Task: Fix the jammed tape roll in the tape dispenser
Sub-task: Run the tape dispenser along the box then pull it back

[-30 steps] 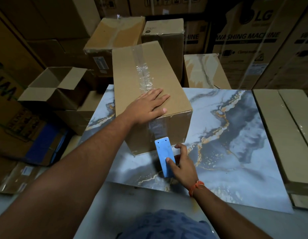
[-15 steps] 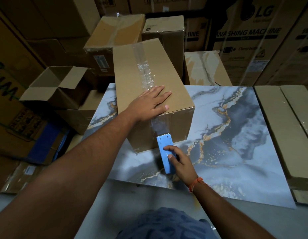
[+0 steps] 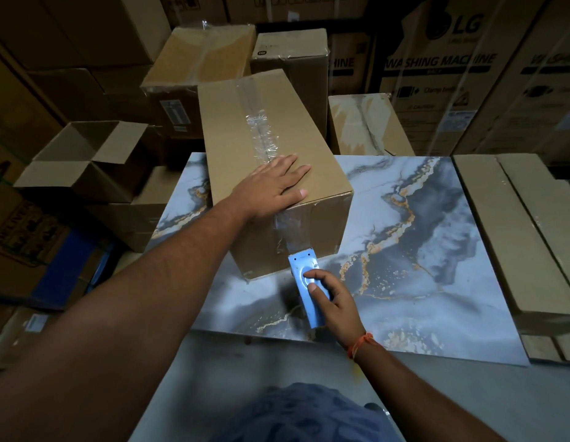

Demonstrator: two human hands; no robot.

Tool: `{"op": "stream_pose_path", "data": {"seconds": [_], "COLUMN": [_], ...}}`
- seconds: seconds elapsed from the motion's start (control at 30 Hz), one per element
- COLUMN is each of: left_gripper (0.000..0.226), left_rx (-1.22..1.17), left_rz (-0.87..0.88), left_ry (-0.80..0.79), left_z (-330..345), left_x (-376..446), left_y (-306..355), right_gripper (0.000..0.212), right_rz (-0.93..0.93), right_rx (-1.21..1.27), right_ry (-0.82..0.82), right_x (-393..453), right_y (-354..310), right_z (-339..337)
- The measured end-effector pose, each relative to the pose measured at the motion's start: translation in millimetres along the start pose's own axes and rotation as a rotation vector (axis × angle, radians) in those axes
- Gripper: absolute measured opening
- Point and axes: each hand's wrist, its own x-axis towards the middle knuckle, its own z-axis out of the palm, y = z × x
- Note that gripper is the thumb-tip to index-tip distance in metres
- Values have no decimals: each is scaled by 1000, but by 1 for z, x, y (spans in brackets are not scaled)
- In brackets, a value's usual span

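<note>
A blue tape dispenser (image 3: 304, 283) with a toothed front edge is held against the near face of a long cardboard box (image 3: 322, 224). My right hand (image 3: 333, 303) grips the dispenser from the right, thumb on its top. Clear tape (image 3: 291, 231) runs from the teeth up the box face and on along the top seam, where it looks crinkled. My left hand (image 3: 272, 186) lies flat on the box top near its front edge, fingers spread. The tape roll itself is hidden under the dispenser and my hand.
The box stands on a blue-grey marbled slab (image 3: 421, 250). An open empty carton (image 3: 86, 157) sits at the left. Flat cardboard packs (image 3: 513, 231) lie along the right edge. Stacked cartons and washing machine boxes (image 3: 437, 74) fill the back.
My right hand has slid forward along the dispenser, thumb now on its top. The dispenser has edged up the box face. My left hand stays flat on the box.
</note>
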Motion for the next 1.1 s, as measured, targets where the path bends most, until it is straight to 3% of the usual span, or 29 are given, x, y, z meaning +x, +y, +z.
{"op": "stream_pose_path", "data": {"seconds": [0.27, 0.47, 1.1], "left_gripper": [75, 69, 66], "left_rx": [-6, -2, 2], "left_rz": [12, 8, 6], "left_ry": [1, 4, -6], "left_z": [1, 0, 2], "left_x": [0, 0, 1], "left_y": [-1, 1, 0], "right_gripper": [17, 17, 33], "right_rz": [21, 35, 354], "right_rx": [11, -19, -43], "right_ry": [10, 7, 108], "right_x": [-7, 7, 28], "right_y": [-2, -12, -49], "right_z": [1, 4, 13]}}
